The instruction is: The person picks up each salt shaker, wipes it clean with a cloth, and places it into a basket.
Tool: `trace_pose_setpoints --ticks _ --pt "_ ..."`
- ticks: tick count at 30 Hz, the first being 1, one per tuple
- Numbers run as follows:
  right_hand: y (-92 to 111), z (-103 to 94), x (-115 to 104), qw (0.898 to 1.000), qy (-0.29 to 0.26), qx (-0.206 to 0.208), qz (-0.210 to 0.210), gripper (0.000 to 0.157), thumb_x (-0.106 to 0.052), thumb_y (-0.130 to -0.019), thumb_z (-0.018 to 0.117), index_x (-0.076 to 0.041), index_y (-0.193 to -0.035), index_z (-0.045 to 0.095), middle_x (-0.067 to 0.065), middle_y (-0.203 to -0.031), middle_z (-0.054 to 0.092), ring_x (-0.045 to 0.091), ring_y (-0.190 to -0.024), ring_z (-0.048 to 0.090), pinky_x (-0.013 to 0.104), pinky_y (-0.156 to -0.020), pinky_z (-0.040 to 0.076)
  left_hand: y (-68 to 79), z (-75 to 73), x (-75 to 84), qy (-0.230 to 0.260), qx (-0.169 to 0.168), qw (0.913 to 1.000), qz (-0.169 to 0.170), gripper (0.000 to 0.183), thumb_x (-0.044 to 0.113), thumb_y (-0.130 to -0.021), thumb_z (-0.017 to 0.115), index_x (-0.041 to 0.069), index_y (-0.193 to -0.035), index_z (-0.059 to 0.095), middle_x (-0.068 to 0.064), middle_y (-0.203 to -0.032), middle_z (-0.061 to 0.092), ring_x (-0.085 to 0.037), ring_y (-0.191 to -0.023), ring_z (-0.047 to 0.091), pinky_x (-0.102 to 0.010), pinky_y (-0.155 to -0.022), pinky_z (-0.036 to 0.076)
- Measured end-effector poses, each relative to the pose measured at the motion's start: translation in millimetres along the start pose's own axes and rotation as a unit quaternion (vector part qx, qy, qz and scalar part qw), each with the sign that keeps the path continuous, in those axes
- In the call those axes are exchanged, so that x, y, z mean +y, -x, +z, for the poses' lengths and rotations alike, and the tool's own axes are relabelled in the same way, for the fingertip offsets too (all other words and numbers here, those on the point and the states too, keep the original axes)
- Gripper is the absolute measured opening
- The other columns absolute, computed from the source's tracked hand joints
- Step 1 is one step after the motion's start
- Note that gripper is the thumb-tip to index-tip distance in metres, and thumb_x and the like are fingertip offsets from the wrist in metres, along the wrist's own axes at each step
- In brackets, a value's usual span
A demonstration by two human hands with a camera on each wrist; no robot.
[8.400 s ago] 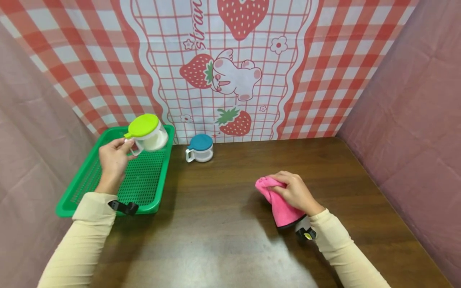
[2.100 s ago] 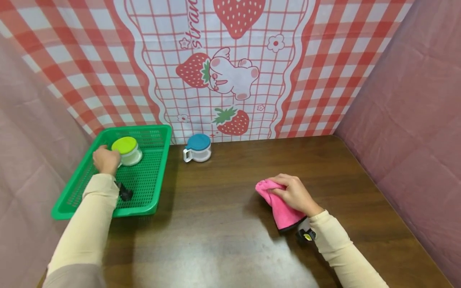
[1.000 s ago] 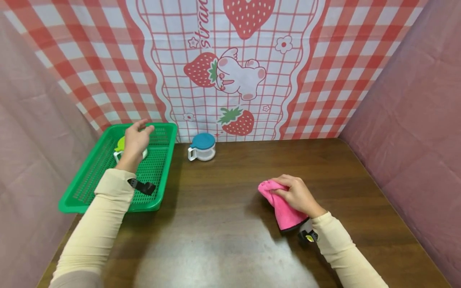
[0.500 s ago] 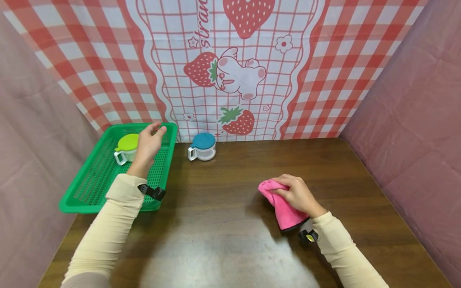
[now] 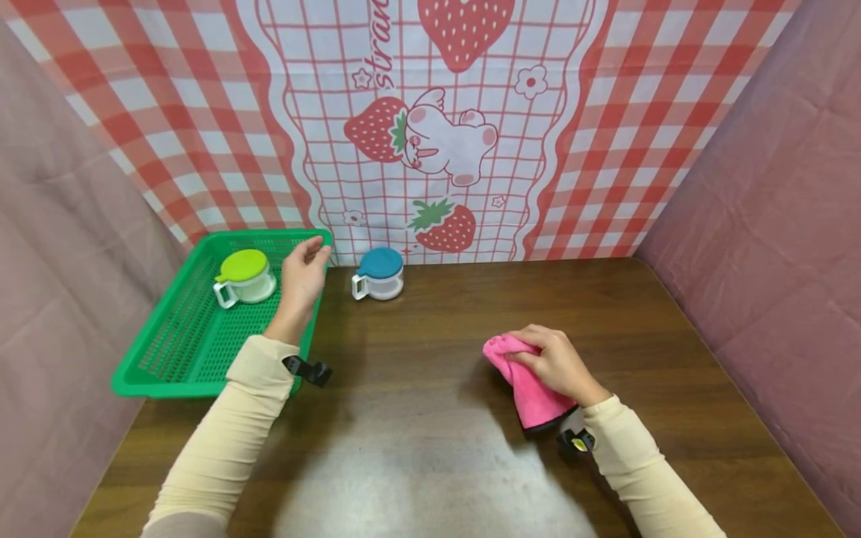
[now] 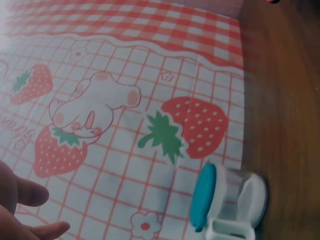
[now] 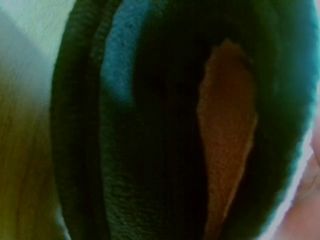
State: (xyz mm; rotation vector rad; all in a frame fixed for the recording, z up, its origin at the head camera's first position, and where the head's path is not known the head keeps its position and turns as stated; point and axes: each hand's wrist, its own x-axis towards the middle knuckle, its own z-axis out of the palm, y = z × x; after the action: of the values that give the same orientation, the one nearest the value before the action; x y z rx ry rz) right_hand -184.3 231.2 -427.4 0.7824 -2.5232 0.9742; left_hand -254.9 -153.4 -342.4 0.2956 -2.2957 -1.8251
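My left hand [image 5: 303, 280] hovers over the right side of the green basket [image 5: 168, 389], fingers loosely bent and holding nothing. Inside the basket stands a clear seasoning jar with a lime-green lid [image 5: 244, 266] and a white handle. Just right of the basket, a similar jar with a blue lid [image 5: 380, 263] stands upright on the table, handle to the left; the left wrist view shows this blue-lidded jar [image 6: 227, 200] ahead of the fingers, apart from them. My right hand [image 5: 550, 362] grips a pink cloth [image 5: 534, 396] above the table; folds of the cloth [image 7: 227, 135] fill the right wrist view.
The brown wooden table [image 5: 417, 403] spreads between the hands. A red-and-white strawberry-print curtain [image 5: 430, 149] hangs along the back edge. Pinkish drapes [image 5: 747, 224] close in the right and left sides.
Earlier, my left hand lowered the green-lidded jar into the basket and let it go. Since then it has moved right, toward the blue-lidded jar. The right hand stays put with the cloth.
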Motion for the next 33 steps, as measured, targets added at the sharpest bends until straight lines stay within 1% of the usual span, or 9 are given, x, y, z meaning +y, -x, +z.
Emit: trace_pose_setpoints --ticks 7,14,16,20,22,24,28,30,33 --pt "0 -0.2 0 1.000 0.000 -0.002 0.002 0.028 -0.002 -0.076 0.079 -0.005 -0.104 0.075 0.004 -0.091 0.073 0.013 -0.085 0.065 0.025 -0.074 0.053 4.3 14.9 -5.6 0.017 0.020 0.9996 0.007 0.042 0.020 -0.101 0.050 0.004 -0.140 0.049 -0.014 -0.146 0.048 -0.028 -0.135 0.045 -0.040 -0.112 0.037" --pt "0 0.2 0 1.000 -0.003 -0.002 0.003 0.028 -0.001 -0.076 0.079 -0.005 -0.103 0.075 0.004 -0.091 0.073 0.013 -0.085 0.065 0.025 -0.075 0.053 6.5 28.8 -11.8 0.039 0.028 0.9988 0.010 0.040 0.016 -0.101 0.050 0.000 -0.138 0.051 -0.018 -0.143 0.050 -0.030 -0.134 0.046 -0.039 -0.112 0.038" --pt "0 0.6 0 1.000 -0.004 -0.002 0.002 0.028 -0.001 -0.076 0.079 -0.005 -0.103 0.076 0.004 -0.090 0.073 0.013 -0.085 0.065 0.024 -0.075 0.053 6.9 33.0 -14.6 0.047 0.041 0.9980 0.015 0.039 0.015 -0.100 0.050 -0.001 -0.136 0.052 -0.019 -0.141 0.052 -0.030 -0.132 0.048 -0.038 -0.111 0.038" --pt "1 0.9 0 1.000 -0.007 -0.001 0.000 0.027 -0.002 -0.076 0.079 -0.005 -0.103 0.076 0.004 -0.090 0.073 0.013 -0.085 0.065 0.021 -0.076 0.052 7.2 41.9 -20.6 0.070 0.080 0.9940 0.028 0.035 0.011 -0.099 0.052 -0.002 -0.131 0.057 -0.020 -0.136 0.057 -0.029 -0.128 0.051 -0.038 -0.109 0.039" --pt "2 0.4 0 1.000 -0.006 0.000 -0.001 0.027 -0.002 -0.076 0.079 -0.005 -0.103 0.076 0.004 -0.090 0.073 0.012 -0.085 0.065 0.020 -0.075 0.051 7.5 46.2 -23.2 0.076 0.091 0.9925 0.031 0.033 0.009 -0.098 0.053 -0.002 -0.129 0.058 -0.020 -0.134 0.059 -0.028 -0.125 0.053 -0.038 -0.108 0.041" --pt "2 -0.3 1 1.000 -0.005 0.001 0.000 0.027 -0.002 -0.075 0.079 -0.005 -0.102 0.076 0.004 -0.089 0.073 0.013 -0.084 0.065 0.019 -0.075 0.051 7.5 50.1 -25.8 0.075 0.092 0.9925 0.031 0.033 0.009 -0.098 0.052 -0.002 -0.128 0.059 -0.021 -0.132 0.060 -0.029 -0.124 0.054 -0.039 -0.106 0.042" --pt "3 -2.1 1 1.000 0.001 0.001 0.000 0.028 -0.003 -0.075 0.080 -0.005 -0.102 0.076 0.005 -0.090 0.073 0.016 -0.084 0.066 0.024 -0.075 0.052 6.4 56.3 -32.1 0.059 0.085 0.9944 0.020 0.033 0.010 -0.098 0.052 -0.002 -0.128 0.059 -0.021 -0.131 0.060 -0.029 -0.122 0.055 -0.039 -0.105 0.043" --pt "3 -3.0 1 1.000 0.005 0.000 -0.002 0.028 -0.003 -0.075 0.080 -0.005 -0.102 0.076 0.006 -0.091 0.073 0.017 -0.084 0.067 0.027 -0.076 0.053 5.5 58.9 -36.0 0.058 0.083 0.9948 0.014 0.033 0.010 -0.098 0.052 -0.002 -0.128 0.059 -0.021 -0.132 0.060 -0.029 -0.123 0.055 -0.039 -0.106 0.043" --pt "4 -4.5 2 1.000 0.010 -0.004 0.002 0.028 -0.003 -0.075 0.080 -0.005 -0.103 0.075 0.006 -0.091 0.073 0.018 -0.083 0.066 0.030 -0.075 0.053 4.1 62.6 -42.7 0.065 0.090 0.9938 0.009 0.032 0.010 -0.099 0.052 -0.001 -0.128 0.059 -0.019 -0.131 0.060 -0.028 -0.123 0.055 -0.038 -0.106 0.043"
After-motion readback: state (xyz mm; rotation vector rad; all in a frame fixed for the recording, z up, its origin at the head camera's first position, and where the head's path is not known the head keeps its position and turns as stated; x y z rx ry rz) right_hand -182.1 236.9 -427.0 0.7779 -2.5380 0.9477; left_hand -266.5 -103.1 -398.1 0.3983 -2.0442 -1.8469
